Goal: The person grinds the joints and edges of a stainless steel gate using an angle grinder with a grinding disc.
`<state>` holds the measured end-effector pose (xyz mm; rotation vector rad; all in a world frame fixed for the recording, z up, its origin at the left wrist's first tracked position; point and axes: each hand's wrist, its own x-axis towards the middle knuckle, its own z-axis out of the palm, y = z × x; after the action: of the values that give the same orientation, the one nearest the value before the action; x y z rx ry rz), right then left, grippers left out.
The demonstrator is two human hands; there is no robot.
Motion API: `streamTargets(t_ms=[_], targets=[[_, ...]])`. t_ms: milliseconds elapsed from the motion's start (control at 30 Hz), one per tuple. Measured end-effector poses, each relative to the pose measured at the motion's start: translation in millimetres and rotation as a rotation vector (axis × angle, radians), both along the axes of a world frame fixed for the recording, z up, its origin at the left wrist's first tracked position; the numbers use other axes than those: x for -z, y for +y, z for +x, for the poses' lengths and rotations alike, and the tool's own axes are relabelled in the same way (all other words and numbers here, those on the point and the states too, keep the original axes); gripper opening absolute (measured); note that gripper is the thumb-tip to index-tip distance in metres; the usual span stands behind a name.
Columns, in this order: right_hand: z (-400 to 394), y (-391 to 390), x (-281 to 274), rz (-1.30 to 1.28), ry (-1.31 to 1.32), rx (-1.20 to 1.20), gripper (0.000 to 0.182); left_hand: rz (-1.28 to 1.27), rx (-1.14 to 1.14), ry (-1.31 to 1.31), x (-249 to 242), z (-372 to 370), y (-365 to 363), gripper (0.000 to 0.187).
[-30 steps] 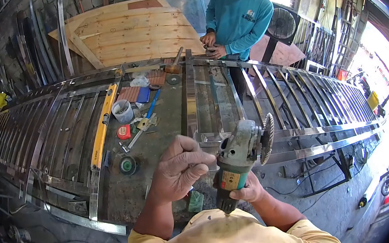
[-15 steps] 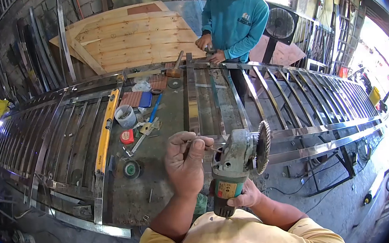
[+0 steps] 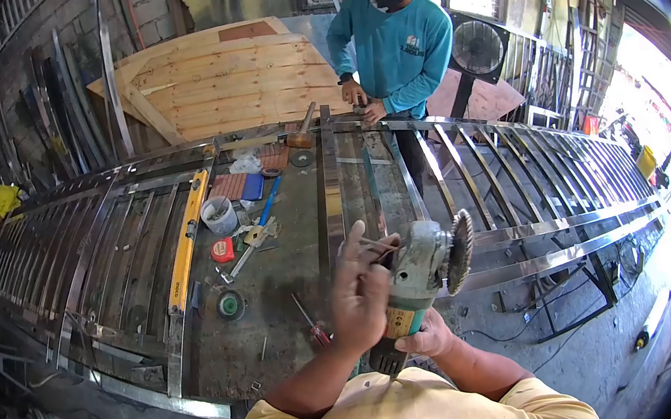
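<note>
An angle grinder (image 3: 413, 271) with a toothed disc (image 3: 460, 252) on its right side is held upright in front of my chest. My right hand (image 3: 425, 336) is closed around the lower part of its green and black body. Beside the grinder's head, on the left, is my left hand (image 3: 361, 295), its fingers bent around a thin piece near the head that is too small to name. A screwdriver with a red handle (image 3: 319, 333) lies on the worktable (image 3: 228, 355), left of my left wrist.
A yellow level (image 3: 187, 242), a red tape measure (image 3: 222, 250), a white cup (image 3: 219, 215) and a loose disc (image 3: 231, 305) lie to the left. Metal frames (image 3: 525, 231) extend both ways. Across the table stands a co-worker (image 3: 399, 48) in a teal shirt.
My left hand has moved right and turned, its fingers now more upright beside the grinder head. The screwdriver has come into view. The co-worker appears more upright, and the bright glow at far left is gone.
</note>
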<state>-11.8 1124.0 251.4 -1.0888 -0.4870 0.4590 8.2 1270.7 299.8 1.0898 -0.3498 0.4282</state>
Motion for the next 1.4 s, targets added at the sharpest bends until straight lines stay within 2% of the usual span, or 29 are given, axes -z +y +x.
streamTargets(t_ms=[100,167,233,333,433,467,567,633,667,767,833,867,967,1000,1100,1167,1200,1233,1267,1300,1367,1400], targets=[[9,-10,14,-0.144,-0.267,0.093,0.056,0.277,0.024,-0.244,0,4,0,0.112],[7,-13,32,-0.198,-0.357,0.181,0.050,0.416,0.096,-0.091,-6,6,7,0.134],[-2,-3,36,-0.092,-0.170,0.200,0.055,0.455,0.280,0.026,-19,13,21,0.131],[-26,49,-6,-0.064,0.004,0.448,0.052,0.370,0.382,0.086,2,41,33,0.120],[-21,32,-31,-0.650,-0.355,0.238,0.041,0.057,0.647,0.177,48,60,38,0.102],[-19,15,-50,-1.089,-0.261,-0.034,0.046,0.012,0.658,0.224,66,56,42,0.094],[-41,-23,-65,-1.021,-0.459,-0.100,0.054,-0.146,0.828,0.395,126,22,53,0.079],[-38,-18,-60,-0.986,-0.790,0.277,0.064,-0.256,0.985,0.556,140,-13,64,0.074],[-36,-14,-56,-0.960,-0.954,0.470,0.070,-0.293,0.995,0.574,155,-26,60,0.072],[-22,13,-14,-1.224,-1.080,0.320,0.081,-0.414,0.989,0.674,210,-54,43,0.067],[-24,25,16,-1.342,-1.148,0.329,0.085,-0.438,0.972,0.761,207,-59,47,0.060],[-15,22,27,-1.243,-1.125,0.298,0.076,-0.423,0.961,0.806,188,-62,57,0.055],[17,12,29,-1.028,-1.186,0.087,0.069,-0.378,0.890,0.894,169,-59,67,0.049],[20,12,25,-1.075,-1.233,0.075,0.066,-0.362,0.861,0.915,169,-60,68,0.048],[10,20,30,-1.227,-1.143,0.157,0.066,-0.365,0.890,1.108,182,-56,69,0.048],[-4,38,23,-1.337,-1.087,0.387,0.058,-0.417,0.863,1.092,216,-55,64,0.047],[-4,43,22,-1.326,-1.046,0.371,0.054,-0.207,0.779,1.027,216,-54,63,0.046],[-3,44,23,-1.313,-1.004,0.356,0.050,-0.186,0.796,0.964,214,-54,64,0.046],[1,41,27,-1.244,-1.072,0.334,0.047,-0.167,0.811,0.901,212,-54,64,0.046],[6,37,35,-1.175,-1.145,0.303,0.043,-0.333,0.918,0.871,212,-55,65,0.046],[11,23,33,-1.055,-1.254,0.158,0.037,-0.101,0.808,0.730,207,-55,63,0.047],[16,17,27,-1.002,-1.291,0.050,0.035,0.280,0.582,0.569,203,-53,60,0.047]])
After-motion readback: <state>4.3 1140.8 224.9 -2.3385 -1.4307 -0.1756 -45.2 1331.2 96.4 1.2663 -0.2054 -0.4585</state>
